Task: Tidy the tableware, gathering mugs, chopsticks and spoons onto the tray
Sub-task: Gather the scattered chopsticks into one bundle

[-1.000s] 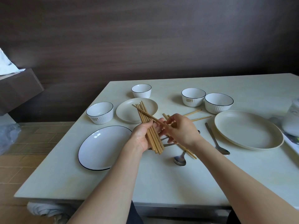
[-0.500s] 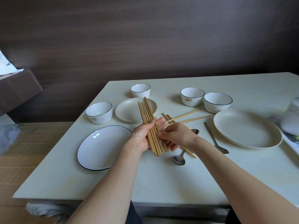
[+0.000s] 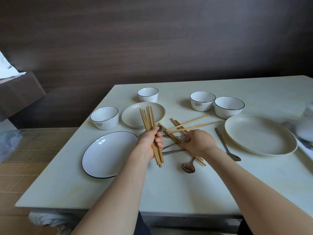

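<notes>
Gripping a bundle of chopsticks (image 3: 149, 122) near the middle of the table (image 3: 169, 189), left hand (image 3: 150, 143) had fingers and thumb curled tight round the sticks, tips fanned up over the small beige plate (image 3: 144, 114). Reached down just beside it, right hand (image 3: 198, 141), fingers bent onto the loose chopsticks (image 3: 191, 125) crossed on the tabletop; could not tell whether pinched on a stick or only touching. Lay tangled under those sticks, several spoons (image 3: 171, 146), with one spoon (image 3: 188, 167) bowl toward the near edge and another spoon (image 3: 227, 146) apart, beside the large beige plate (image 3: 260, 134) toward the right edge. Sat toward the left edge, a black-rimmed oval plate (image 3: 108, 153) and a ribbed bowl (image 3: 104, 117). Stood nearer the far edge, three more ribbed bowls (image 3: 202, 100). Showed only partly at the right edge, a pale jug (image 3: 306, 122) on what looked like a tray (image 3: 304, 146).
</notes>
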`<state>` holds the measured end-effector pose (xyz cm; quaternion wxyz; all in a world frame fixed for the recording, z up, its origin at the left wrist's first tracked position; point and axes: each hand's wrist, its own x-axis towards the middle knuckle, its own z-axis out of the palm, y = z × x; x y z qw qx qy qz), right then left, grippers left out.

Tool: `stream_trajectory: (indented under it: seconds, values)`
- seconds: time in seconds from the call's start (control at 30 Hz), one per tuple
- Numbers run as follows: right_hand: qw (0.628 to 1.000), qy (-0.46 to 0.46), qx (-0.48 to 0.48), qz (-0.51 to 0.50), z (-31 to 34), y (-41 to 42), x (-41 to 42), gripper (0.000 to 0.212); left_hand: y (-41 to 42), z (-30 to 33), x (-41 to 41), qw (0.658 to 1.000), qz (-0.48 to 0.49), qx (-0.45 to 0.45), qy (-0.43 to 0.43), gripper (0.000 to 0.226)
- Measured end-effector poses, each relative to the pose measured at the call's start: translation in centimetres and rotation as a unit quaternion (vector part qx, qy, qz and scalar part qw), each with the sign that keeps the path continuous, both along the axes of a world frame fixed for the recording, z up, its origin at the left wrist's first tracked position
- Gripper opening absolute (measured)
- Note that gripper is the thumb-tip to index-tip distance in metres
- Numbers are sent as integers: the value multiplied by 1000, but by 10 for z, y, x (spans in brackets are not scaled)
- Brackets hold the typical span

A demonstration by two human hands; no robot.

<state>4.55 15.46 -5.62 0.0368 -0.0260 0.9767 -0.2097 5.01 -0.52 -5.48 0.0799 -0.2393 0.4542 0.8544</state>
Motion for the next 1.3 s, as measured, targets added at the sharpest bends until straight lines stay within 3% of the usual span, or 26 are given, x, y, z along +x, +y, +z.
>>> stream_trajectory:
  seconds: [0.33,0.5,0.67,0.9,1.17,1.3]
  values:
    - [998,14,59,-3,-3,-2,-3,9,2,1,2,997,-19,-79,1,24]
    - [987,114,99,-46,6,2,-3,21,0,-1,1,998,-12,-60,-7,26]
    - [985,121,106,-59,10,6,-4,19,0,0,1,999,-12,-49,-4,30]
    - [966,144,202,-66,20,14,-3,16,-1,1,1,999,9,-46,-22,30]
    - [964,240,77,-89,30,16,-2,20,0,6,5,999,-16,-13,-27,32]
    - [956,262,-117,-55,31,9,1,18,2,10,9,999,-51,14,-9,29]
